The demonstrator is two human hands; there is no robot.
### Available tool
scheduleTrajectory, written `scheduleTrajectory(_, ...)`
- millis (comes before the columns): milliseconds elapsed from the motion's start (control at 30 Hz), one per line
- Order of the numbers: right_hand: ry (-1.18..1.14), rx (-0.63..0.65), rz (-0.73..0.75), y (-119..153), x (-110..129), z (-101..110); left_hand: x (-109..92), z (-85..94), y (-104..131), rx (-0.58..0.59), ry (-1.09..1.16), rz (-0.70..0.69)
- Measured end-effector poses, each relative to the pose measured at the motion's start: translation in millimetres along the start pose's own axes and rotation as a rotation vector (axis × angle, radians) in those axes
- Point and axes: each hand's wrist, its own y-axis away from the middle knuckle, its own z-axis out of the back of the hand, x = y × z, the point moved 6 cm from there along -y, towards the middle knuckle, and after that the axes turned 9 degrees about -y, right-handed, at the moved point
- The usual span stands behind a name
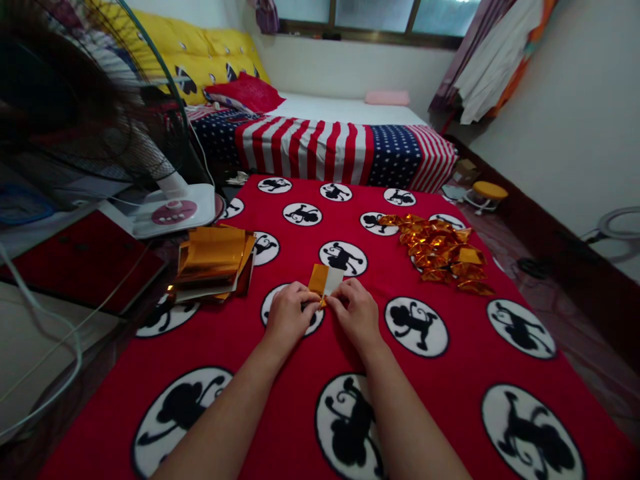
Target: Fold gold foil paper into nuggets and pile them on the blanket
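Observation:
A small sheet of paper [319,279], gold on its left part and whitish on its right, lies in the middle of the red cloth. My left hand [293,308] pinches its near left edge, where a small gold fold shows. From the right, my right hand [356,310] pinches the same near edge, its fingertips close to those of my left hand. Left of my hands is a stack of gold sheets [213,260]. Several shiny folded gold pieces [435,250] are heaped at the right of the cloth.
The red cloth [450,413] has round monkey prints. A fan base [175,212] stands at the left beside a dark red box [83,260]. Beyond the cloth is a bed with a striped and starred cover [320,147]. A yellow stool [490,191] is at the far right.

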Motion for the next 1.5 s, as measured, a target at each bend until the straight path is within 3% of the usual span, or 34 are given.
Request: scheduleTrajectory(1500, 0.093, -0.014, -0.178, -8.8, -2.4, -4.8, -5.9, 3.0, 0.8, -0.014, -0.074, 0.007)
